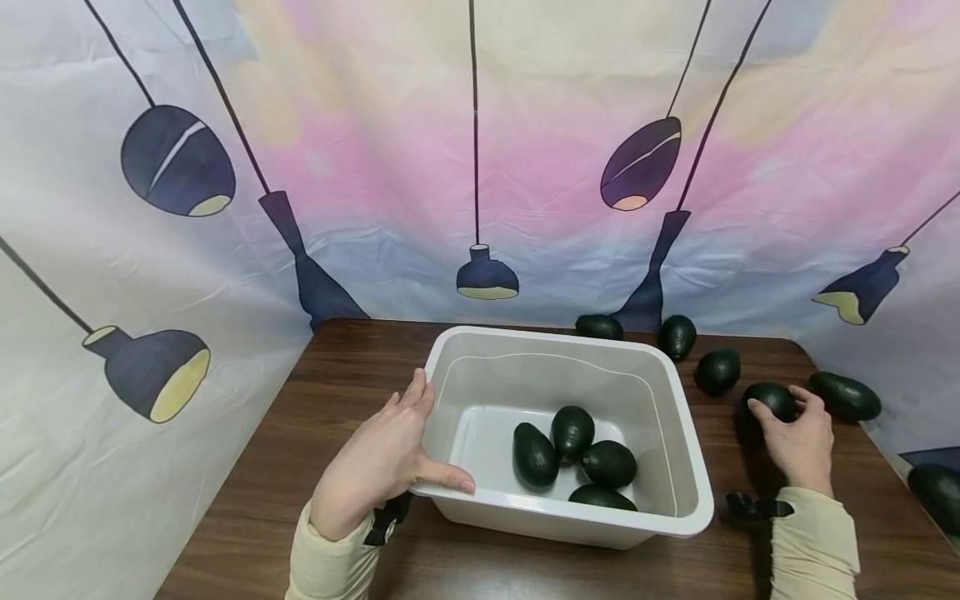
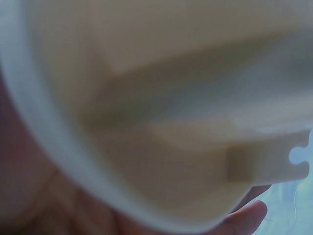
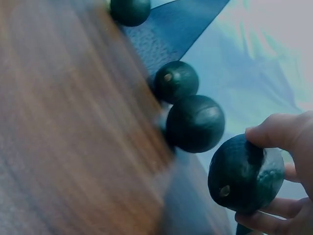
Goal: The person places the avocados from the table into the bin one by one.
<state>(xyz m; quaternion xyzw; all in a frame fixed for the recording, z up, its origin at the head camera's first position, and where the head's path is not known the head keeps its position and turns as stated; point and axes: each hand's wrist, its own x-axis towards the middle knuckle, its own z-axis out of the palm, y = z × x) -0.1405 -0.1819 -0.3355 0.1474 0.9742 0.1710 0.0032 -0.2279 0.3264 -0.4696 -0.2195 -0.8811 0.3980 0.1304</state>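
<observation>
A whitish plastic bin [image 1: 558, 337] stands on the table with several dark green avocados [image 1: 535, 456] inside it. My left hand [image 1: 378, 462] rests at its near left corner, thumb along the front rim and fingers stretched along the left side. The left wrist view shows the bin's curved rim [image 2: 63, 161] blurred and close, with the hand outside it. To the right of the bin, my right hand [image 1: 806, 437] grips an avocado [image 1: 767, 401] between thumb and fingers. In the right wrist view, that avocado [image 3: 239, 176] sits in the fingers, other avocados [image 3: 195, 123] beyond.
Several loose avocados [image 1: 717, 371] lie along the back and right of the wooden table [image 1: 360, 350]. One avocado [image 1: 843, 396] is just right of my right hand; another [image 1: 937, 497] is at the far right edge. A cloth [image 1: 405, 167] printed with lamps hangs behind.
</observation>
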